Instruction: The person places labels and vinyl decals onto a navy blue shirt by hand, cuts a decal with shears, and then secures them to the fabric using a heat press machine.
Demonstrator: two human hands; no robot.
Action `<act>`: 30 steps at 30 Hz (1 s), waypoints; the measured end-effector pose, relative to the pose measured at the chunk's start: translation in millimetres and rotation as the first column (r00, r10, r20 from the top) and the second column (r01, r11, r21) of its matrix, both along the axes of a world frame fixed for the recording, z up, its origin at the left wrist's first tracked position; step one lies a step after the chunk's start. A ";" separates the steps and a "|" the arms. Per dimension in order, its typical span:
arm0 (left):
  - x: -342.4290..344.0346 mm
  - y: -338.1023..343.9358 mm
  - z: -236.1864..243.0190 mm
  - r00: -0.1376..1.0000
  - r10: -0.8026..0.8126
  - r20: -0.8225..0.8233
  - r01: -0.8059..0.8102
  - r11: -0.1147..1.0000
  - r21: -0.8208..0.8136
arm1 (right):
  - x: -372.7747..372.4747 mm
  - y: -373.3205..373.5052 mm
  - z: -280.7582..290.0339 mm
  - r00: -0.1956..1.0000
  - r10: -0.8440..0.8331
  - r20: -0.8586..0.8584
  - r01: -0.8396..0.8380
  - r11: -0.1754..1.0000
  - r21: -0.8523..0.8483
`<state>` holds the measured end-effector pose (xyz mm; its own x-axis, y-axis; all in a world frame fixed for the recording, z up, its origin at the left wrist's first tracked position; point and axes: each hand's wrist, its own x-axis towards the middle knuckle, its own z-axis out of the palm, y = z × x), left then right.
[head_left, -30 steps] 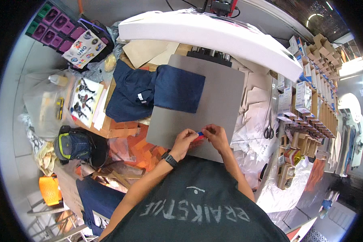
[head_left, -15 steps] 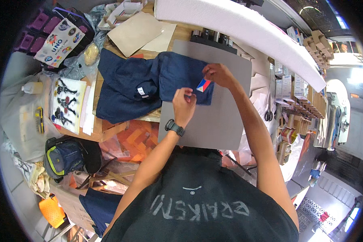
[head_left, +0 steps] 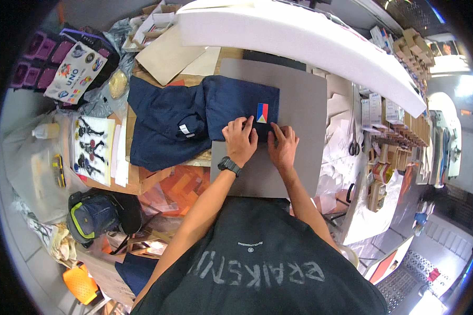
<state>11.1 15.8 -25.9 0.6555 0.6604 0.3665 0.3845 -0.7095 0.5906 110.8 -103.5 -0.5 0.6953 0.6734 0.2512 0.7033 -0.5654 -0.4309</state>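
A navy T-shirt (head_left: 163,123) lies with its sleeve (head_left: 231,97) spread flat on a grey rectangular board (head_left: 302,100). Near the sleeve's end is a small blue, red, white and yellow flag piece (head_left: 263,111), lying straight on the cloth. My left hand (head_left: 240,143) rests at the sleeve's near edge, fingers apart, the index tip close to the flag's lower left corner. On the other side, my right hand (head_left: 284,147) has its thumb and index finger spread at the sleeve's near right corner, just below the flag. Neither hand visibly grips anything.
A long white padded slab (head_left: 299,42) overhangs the board's far side. Printed figure sheets (head_left: 92,147) and brown card (head_left: 171,55) lie to the left and behind. Black scissors (head_left: 354,148) are at right. A dark backpack (head_left: 97,212) sits low on the left.
My right hand has come down from above the flag to the sleeve's near corner. The flag, tilted before, now lies straight on the sleeve. My left hand has shifted slightly nearer.
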 end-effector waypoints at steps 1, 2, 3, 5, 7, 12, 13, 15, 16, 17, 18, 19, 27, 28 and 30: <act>-0.6 -0.5 1.0 1.000 -0.020 -0.004 0.020 1.000 0.024 | -5.5 -0.3 -6.0 0.999 -0.026 0.022 0.026 1.000 0.003; -1.0 -1.0 2.0 0.999 -0.032 -0.022 0.032 0.999 0.024 | -10.4 -0.9 -11.5 0.998 -0.052 0.044 0.051 0.999 0.005; -0.2 -0.6 2.1 0.999 -0.034 -0.038 0.035 0.999 0.037 | -13.6 1.1 -13.6 0.995 -0.073 0.068 0.072 0.997 0.012; 1.3 -0.1 2.4 0.997 -0.033 -0.069 0.038 0.997 0.065 | -14.3 3.4 -16.0 0.994 -0.082 0.074 0.083 0.997 -0.008; 1.6 -0.2 2.9 0.995 -0.039 -0.087 0.046 0.996 0.075 | -14.9 3.6 -12.0 0.993 -0.096 0.071 0.099 0.994 -0.039; 2.0 -0.6 6.3 0.995 -0.056 -0.081 0.062 0.995 0.078 | -14.4 4.4 -8.3 0.994 -0.073 0.076 0.078 0.995 -0.062; 1.9 -0.2 6.1 0.995 -0.059 -0.079 0.065 0.995 0.078 | -14.5 4.6 -8.2 0.994 -0.071 0.085 0.076 0.996 -0.056; 2.2 -0.1 5.3 0.995 -0.058 -0.076 0.064 0.995 0.082 | -14.8 4.6 -8.0 0.996 -0.065 0.068 0.069 0.996 -0.058; 2.5 -0.5 4.8 0.996 -0.053 -0.075 0.059 0.995 0.086 | -14.7 4.0 -7.8 0.996 -0.063 0.060 0.066 0.996 -0.061; 2.8 -0.9 4.3 0.996 -0.048 -0.075 0.055 0.994 0.090 | -14.6 3.4 -7.3 0.996 -0.062 0.069 0.066 0.996 -0.059; 2.4 -0.9 4.2 0.996 -0.050 -0.077 0.057 0.995 0.085 | -14.9 3.3 -7.5 0.995 -0.057 0.077 0.061 0.997 -0.056; 1.9 -0.9 4.0 0.996 -0.052 -0.079 0.059 0.995 0.081 | -15.1 3.2 -7.5 0.995 -0.051 0.085 0.056 0.997 -0.053; 0.8 -0.3 3.0 0.994 -0.062 -0.095 0.070 0.994 0.084 | -17.1 4.2 -4.4 0.996 -0.069 0.055 0.074 0.993 -0.097; 0.8 -0.4 4.0 0.993 -0.062 -0.098 0.071 0.993 0.090 | -17.0 4.1 -4.0 0.996 -0.070 0.056 0.075 0.993 -0.095; 0.7 -0.3 4.3 0.994 -0.061 -0.096 0.070 0.992 0.100 | -16.8 4.1 -4.0 0.996 -0.071 0.049 0.075 0.992 -0.102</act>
